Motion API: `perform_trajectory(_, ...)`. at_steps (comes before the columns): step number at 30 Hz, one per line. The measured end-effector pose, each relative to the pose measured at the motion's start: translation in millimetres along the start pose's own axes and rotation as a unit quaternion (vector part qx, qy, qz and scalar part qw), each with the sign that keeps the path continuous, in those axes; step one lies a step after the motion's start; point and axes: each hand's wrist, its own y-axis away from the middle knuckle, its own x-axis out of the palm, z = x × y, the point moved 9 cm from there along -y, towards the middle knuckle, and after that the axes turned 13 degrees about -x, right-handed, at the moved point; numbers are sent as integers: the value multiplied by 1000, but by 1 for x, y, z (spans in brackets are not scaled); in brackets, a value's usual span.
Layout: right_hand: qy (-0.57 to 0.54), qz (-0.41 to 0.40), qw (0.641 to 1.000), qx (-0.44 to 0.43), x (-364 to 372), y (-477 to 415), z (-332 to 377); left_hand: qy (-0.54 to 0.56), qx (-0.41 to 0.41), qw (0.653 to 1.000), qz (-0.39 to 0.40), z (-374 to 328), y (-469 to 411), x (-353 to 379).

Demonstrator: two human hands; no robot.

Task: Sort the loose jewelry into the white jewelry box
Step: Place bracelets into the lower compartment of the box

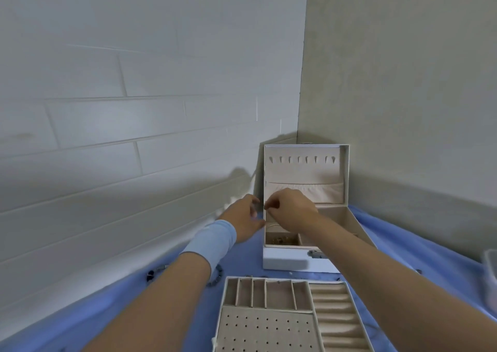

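White jewelry box (290, 261), open, at 12 o'clock from tray (269, 333). Right hand (291, 211) pinches what looks like a thin chain (272, 226) over box's 9 o'clock edge. Left hand (246, 217) loose, empty. Best: lower slowly, coil into one compartment, no tangles.

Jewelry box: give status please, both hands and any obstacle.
Left hand open beside white jewelry box. Right hand pinched over the box, what it holds too fine to tell. Lid open, inner tray out front; nothing blocking.

Dim cool light, soft blur, wide-angle edge distortion
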Motion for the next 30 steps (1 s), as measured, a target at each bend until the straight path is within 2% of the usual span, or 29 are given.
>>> perform_trajectory(4,-31,47,997,-53,8,8,62,-80,-34,996,-2,29,25,-30)
perform_trajectory(10,1,198,971,-130,69,26,153,-254,-98,960,71,92,83,-52)
perform_trajectory(14,16,263,952,-155,105,41,194,-292,-118,941,123,139,116,-57)
perform_trajectory(18,69,341,920,-180,133,61,221,-266,-136,939,172,168,142,-60)
perform_trajectory(23,109,337,921,-161,138,66,225,-280,-122,941,142,180,157,-61)
perform_trajectory(26,62,313,935,-154,131,66,223,-251,-101,959,86,178,159,-63)
perform_trajectory(30,-5,280,949,-144,121,65,221,-217,-93,970,57,178,161,-65)
